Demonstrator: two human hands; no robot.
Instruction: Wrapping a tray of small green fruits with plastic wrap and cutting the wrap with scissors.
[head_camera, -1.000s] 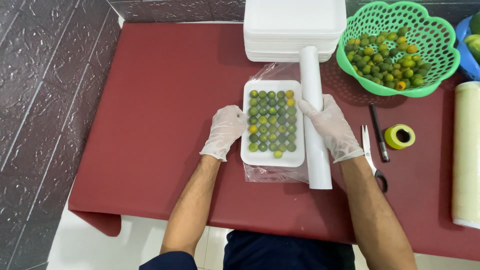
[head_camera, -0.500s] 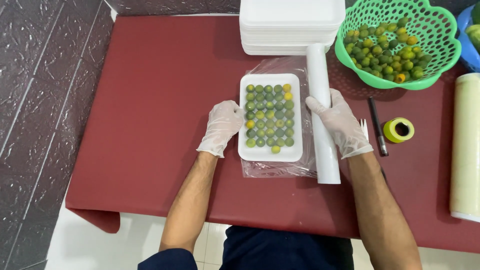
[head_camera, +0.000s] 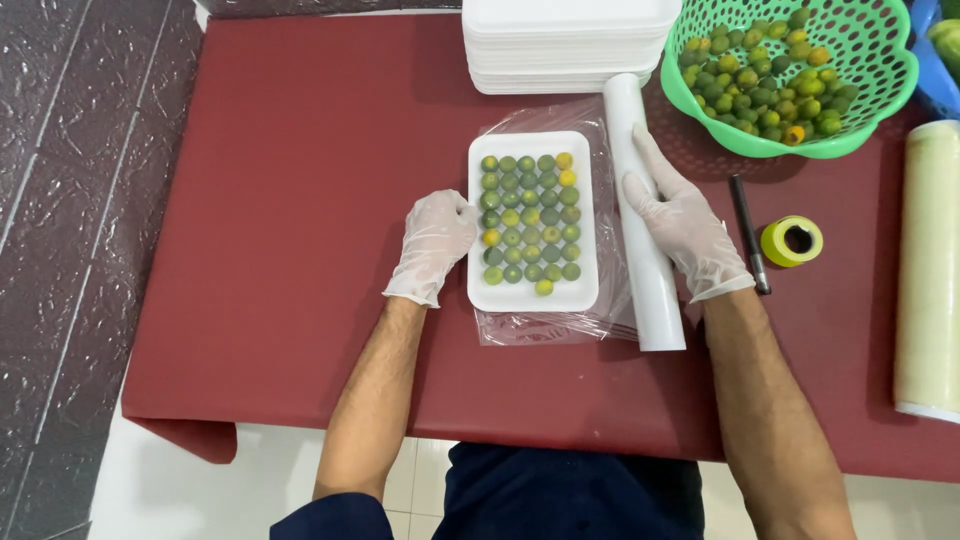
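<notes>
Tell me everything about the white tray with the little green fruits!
The white tray is a shallow rectangle with rounded corners that looks like foam. It lies flat on clear plastic film on the red table, packed with neat rows of small round fruits, mostly green, a few yellow. The gloved left hand touches its left edge.

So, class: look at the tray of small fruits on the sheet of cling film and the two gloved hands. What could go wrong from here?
1. The white foam tray is packed with loose round fruits; a nudge from the left hand at its edge might roll some off.
2. The thin cling film under the tray could wrinkle or stick to itself.
3. The film roll under the right hand lies near the black pen and could knock it.
</notes>
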